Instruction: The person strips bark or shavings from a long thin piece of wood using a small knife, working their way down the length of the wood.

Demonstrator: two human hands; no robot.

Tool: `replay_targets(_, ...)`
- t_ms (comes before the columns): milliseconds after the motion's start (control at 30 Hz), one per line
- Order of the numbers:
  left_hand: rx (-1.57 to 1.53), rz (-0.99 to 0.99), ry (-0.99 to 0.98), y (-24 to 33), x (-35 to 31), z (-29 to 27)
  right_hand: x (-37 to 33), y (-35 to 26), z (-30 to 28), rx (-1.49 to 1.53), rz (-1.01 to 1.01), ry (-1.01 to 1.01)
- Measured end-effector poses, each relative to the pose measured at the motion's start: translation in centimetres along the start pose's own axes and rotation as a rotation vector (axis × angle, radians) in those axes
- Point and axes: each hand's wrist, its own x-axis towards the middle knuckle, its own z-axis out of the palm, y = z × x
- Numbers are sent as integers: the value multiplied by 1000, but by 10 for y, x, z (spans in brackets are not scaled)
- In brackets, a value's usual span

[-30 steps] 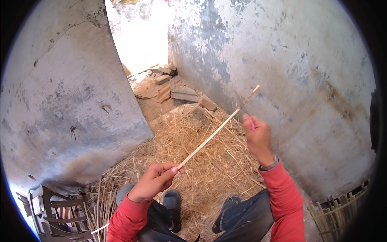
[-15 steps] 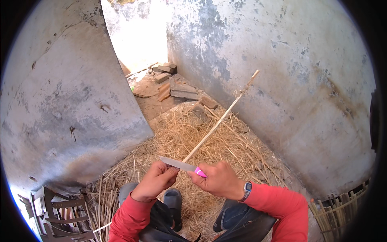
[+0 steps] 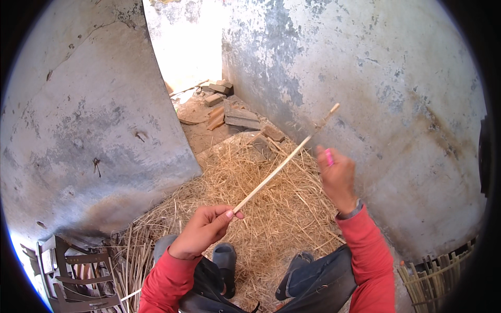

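"Moved since half a second ago: the right hand [image 3: 338, 175], carried away from the left hand [image 3: 203, 233] and up beside the far part of a thin, pale wooden stick [image 3: 271, 175]."

"And how are the fingers set?"

"By the left thumb and fingers [image 3: 239, 214], the near end of the stick is pinched. By the right fingers, a bright pink knife handle [image 3: 329, 157] is gripped; the blade is too blurred to be made out, so whether the stick is touched by it cannot be told."

"Where is the stick held?"

"Aslant over the straw, its far end raised to the right, where a browner stretch is seen."

"What is worn?"

"A grey wristwatch [image 3: 351, 211] on the right wrist, red sleeves [image 3: 169, 279], dark trousers [image 3: 326, 276] and dark shoes [image 3: 224, 260]."

"And farther out?"

"The floor is strewn with loose golden straw [image 3: 255, 208]. Beyond it, grey-brown bricks [image 3: 213, 99] are piled by a weathered, whitish plaster wall [image 3: 365, 99]. At the lower left, a dark slatted wooden frame [image 3: 86, 280] is seen beside long, thin strips [image 3: 128, 261]; at the lower right, upright bamboo slats [image 3: 436, 279] are bound together."
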Motion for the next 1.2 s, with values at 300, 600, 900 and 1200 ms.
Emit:
replay_targets(300,-27,-23,-48,1,-1,5,-5,-7,-9,25,47,96)
replay_targets(600,56,-60,-123,-11,6,9,-18,-37,6,769,288,-4)
replay_targets(900,173,-58,-175,1,1,16,-14,-28,0,920,393,-134)
replay_targets(1200,669,525,-7,-2,-13,-11,9,14,-21,824,316,186)
